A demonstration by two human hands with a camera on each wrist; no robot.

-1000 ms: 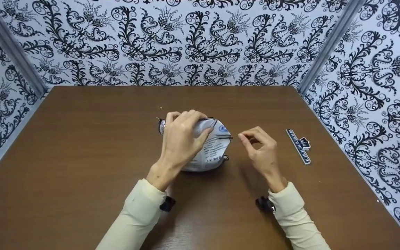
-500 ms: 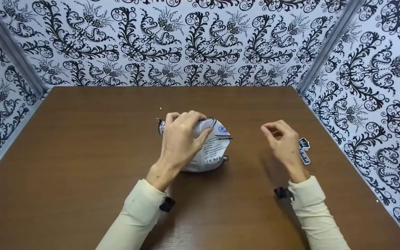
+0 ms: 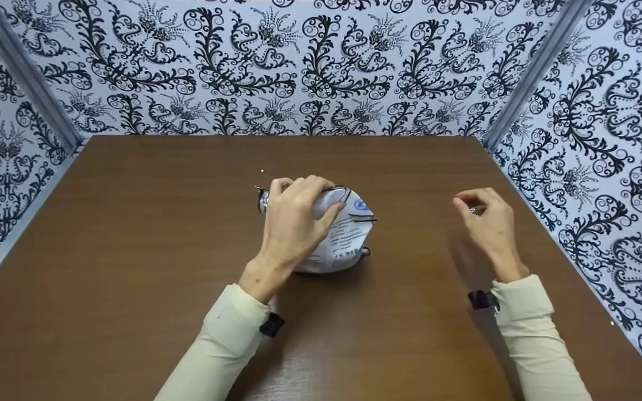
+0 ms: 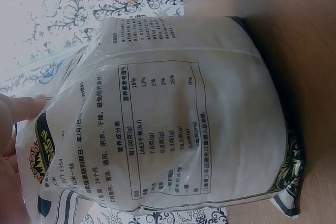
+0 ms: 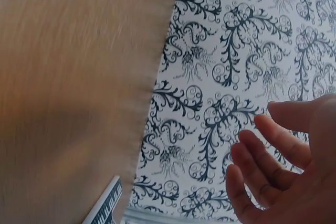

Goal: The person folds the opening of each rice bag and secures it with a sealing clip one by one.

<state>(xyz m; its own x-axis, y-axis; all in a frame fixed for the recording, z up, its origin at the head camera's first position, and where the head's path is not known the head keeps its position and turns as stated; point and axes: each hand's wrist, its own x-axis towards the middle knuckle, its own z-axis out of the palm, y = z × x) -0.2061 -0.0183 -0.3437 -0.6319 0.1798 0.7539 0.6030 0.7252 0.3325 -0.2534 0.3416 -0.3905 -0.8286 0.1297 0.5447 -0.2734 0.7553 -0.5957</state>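
A white plastic bag of rice, printed with dark text and a blue mark, stands on the table near its middle. My left hand grips the gathered top of it, thumb on the near side. In the left wrist view the bag shows a nutrition table and black-and-gold ornament. My right hand hovers over the right side of the table, fingers loosely bent, holding nothing. A flat clip with a piano-key print lies below it; the hand mostly hides this in the head view, while the right wrist view shows the clip's end.
The brown wooden table meets patterned black-and-white walls at the back and both sides. Grey metal strips run up the corners.
My right hand has moved right, away from the bag, and now covers most of the clip. The left hand keeps its grip on the bag top.
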